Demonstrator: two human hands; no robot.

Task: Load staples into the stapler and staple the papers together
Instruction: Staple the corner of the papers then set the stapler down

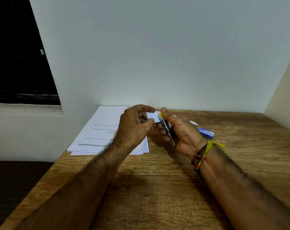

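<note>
Right hand (182,130) grips the stapler (167,130) above the table (157,188), thumb on its yellow tip; left hand (134,125) pinches something small and white beside it. Papers (99,130) wait behind. Risk: a tilted strip could jam or spill.

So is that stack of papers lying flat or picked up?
Lying flat: the papers rest on the table, left hand above them.
</note>
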